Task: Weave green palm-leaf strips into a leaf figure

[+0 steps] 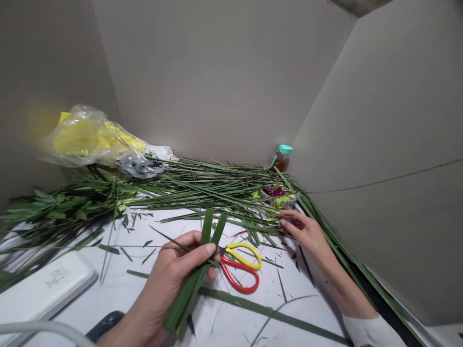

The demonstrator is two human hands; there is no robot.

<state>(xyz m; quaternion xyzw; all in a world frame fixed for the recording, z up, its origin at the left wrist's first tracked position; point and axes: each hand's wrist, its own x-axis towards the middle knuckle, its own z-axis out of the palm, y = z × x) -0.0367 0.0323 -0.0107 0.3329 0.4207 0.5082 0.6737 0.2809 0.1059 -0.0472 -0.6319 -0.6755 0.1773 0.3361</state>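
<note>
My left hand (184, 272) is closed around folded green leaf strips (184, 299). Two flat strip ends stick up past my thumb, and the longer ends hang down toward me. Just right of those fingers, scissors (241, 267) with one yellow and one red handle loop lie on the white surface, their blades mostly hidden behind my left hand. My right hand (306, 236) reaches out at the right, by the near edge of the leaf pile (217, 185). Its fingers are curved and a little apart, with nothing clearly held. A long leaf strip (271, 313) lies below the scissors.
Leafy stems (65, 207) spread at the left, behind a white power bank (47, 289) with a cable (39, 326). A plastic bag with yellow contents (90, 137) stands at back left. A teal-lidded bottle (282, 156) stands at the back. Grey walls (217, 86) enclose the table.
</note>
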